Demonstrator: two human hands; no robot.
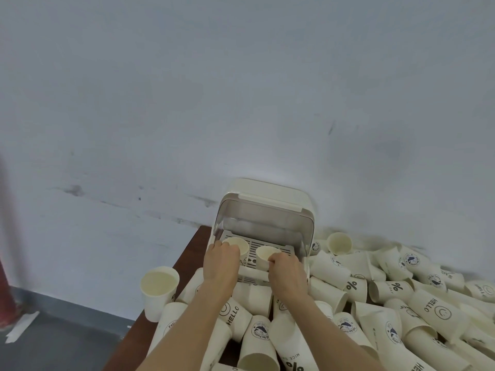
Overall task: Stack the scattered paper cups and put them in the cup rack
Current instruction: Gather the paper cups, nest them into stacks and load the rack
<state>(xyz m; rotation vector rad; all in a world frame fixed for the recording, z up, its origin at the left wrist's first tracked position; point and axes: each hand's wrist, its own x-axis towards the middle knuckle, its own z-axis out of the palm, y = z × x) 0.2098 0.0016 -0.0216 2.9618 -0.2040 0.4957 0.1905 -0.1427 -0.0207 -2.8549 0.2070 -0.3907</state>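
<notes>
Your left hand (221, 259) grips one cup (238, 246) in the rack (263, 207). Your right hand (286, 269) pinches another cup's (265, 253) rim.

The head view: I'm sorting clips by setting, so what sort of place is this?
Probably a plain indoor workroom or storeroom, not a kitchen. A bare, scuffed white wall backs a brown table heaped with loose paper cups, and a lidded cup rack stands against the wall. Grey floor shows at left.
</notes>
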